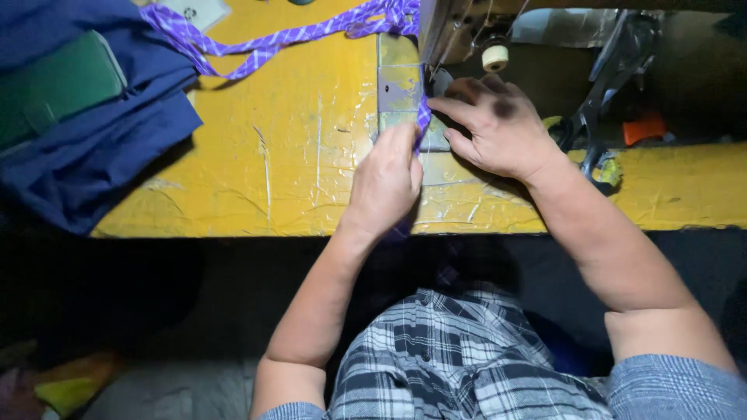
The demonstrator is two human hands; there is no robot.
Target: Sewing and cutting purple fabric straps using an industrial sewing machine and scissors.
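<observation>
From the head camera, the left hand pinches a purple strip at its fingertips, the strip running up from the grip toward the sewing machine. The right hand lies flat just right of the strip, fingers pressing its edge, it seems. Beyond the needle the strip trails left across the yellow table toward blue cloth. Scissors lie right of the right hand.

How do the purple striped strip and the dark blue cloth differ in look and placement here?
The purple striped strip is narrow, patterned and trails across the yellow table to the sewing machine; the dark blue cloth is broad, plain and heaped at the table's left edge. Left hand and right hand touch the strip; neither touches the cloth. Both are fabric.
</observation>
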